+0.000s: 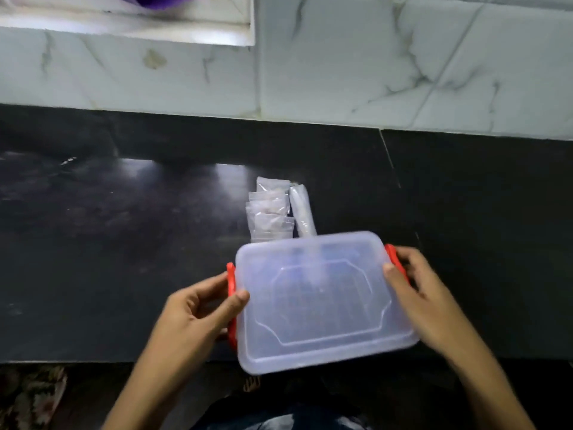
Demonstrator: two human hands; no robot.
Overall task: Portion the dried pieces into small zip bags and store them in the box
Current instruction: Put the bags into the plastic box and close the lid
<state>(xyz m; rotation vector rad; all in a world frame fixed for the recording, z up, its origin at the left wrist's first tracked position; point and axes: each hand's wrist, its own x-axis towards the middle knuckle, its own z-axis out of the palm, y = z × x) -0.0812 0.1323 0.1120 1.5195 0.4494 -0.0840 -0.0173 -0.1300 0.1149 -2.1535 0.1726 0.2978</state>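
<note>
A translucent plastic box (pixel 322 302) with its lid on and red side clips is held over the front edge of the black counter. My left hand (pixel 198 308) grips its left end, thumb on the lid beside the red clip (pixel 231 283). My right hand (pixel 418 290) grips the right end, thumb on the lid, fingers behind the other red clip (pixel 393 252). Just beyond the box, several small clear zip bags (pixel 269 209) with pale pieces inside lie overlapped in a row. A rolled bundle of clear plastic (pixel 300 212) lies to their right.
The black stone counter (pixel 124 243) stretches left and right, backed by a marble-patterned tile wall (pixel 341 72). A window sill (pixel 124 26) is at the upper left. Below the counter edge are the floor, a patterned mat (pixel 31 395) and my dark clothing.
</note>
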